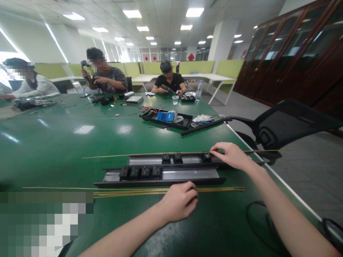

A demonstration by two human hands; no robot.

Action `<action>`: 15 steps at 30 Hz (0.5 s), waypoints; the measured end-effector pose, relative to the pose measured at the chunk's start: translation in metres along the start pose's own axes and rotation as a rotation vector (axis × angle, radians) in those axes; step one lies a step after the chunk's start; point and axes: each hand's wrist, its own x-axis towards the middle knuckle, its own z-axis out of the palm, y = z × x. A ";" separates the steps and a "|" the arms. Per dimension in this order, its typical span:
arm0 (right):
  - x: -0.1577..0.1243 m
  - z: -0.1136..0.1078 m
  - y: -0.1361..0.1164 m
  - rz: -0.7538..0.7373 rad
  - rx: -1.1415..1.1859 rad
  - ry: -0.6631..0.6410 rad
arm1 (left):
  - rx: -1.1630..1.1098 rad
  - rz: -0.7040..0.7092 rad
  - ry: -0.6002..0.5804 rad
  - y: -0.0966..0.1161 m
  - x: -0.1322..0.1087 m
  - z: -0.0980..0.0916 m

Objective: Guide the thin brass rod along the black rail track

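Right hand (232, 154): fingers pinch a thin rod (150, 155) beyond the near rail (190, 174) | Left hand (180, 200): fingers curl at loose rods (125, 193) before that rail, any grip impossible to tell

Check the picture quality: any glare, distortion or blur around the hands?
Head view: pale glare patches lie on the green table, likely from the ceiling lights; head view: wide-angle distortion leans the cabinet; head view: blocky pixelation hides the lower-left corner; head view: left hand and right hand look fairly clear, without obvious motion blur.
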 end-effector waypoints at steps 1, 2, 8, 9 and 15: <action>0.000 0.000 0.000 -0.002 0.001 -0.002 | -0.002 0.000 -0.001 0.000 0.000 0.000; 0.000 0.000 0.000 -0.002 0.001 -0.005 | -0.003 0.000 -0.001 0.000 0.000 0.000; -0.001 -0.002 0.004 0.017 -0.008 -0.025 | 0.004 0.005 0.000 0.001 0.001 -0.001; -0.001 -0.002 0.005 0.019 -0.007 -0.026 | 0.006 0.005 0.001 0.001 0.001 -0.001; -0.001 -0.002 0.010 0.018 0.009 -0.025 | -0.003 0.011 0.006 0.000 0.000 0.001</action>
